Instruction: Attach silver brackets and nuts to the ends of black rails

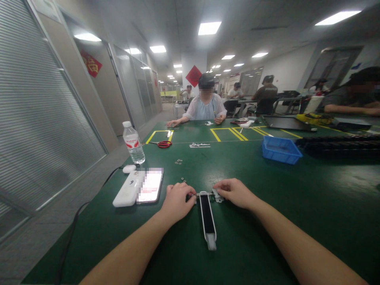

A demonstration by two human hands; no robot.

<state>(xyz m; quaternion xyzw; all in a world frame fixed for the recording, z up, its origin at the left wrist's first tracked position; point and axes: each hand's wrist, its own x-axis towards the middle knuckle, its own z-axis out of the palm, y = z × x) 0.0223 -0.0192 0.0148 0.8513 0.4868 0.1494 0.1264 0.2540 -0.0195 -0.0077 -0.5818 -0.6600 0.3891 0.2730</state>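
A long narrow part with a white frame and black middle [208,215] lies on the green table in front of me, its pale grey end toward me. My left hand [179,201] is closed at the left of its far end, thumb and fingers pinching a small piece they mostly hide. At the right of that end, my right hand [233,192] pinches a small grey metal bracket [218,196]. A thin rod seems to run across the far end between both hands. Several small nuts or washers [178,161] lie farther off on the table.
Left are a water bottle [133,143], a white power bank [126,192], a phone [151,186] and a cable. Red-handled scissors [164,144], small white strips [200,145] and a blue bin [281,149] lie farther out. A person [204,103] sits across the table [252,245].
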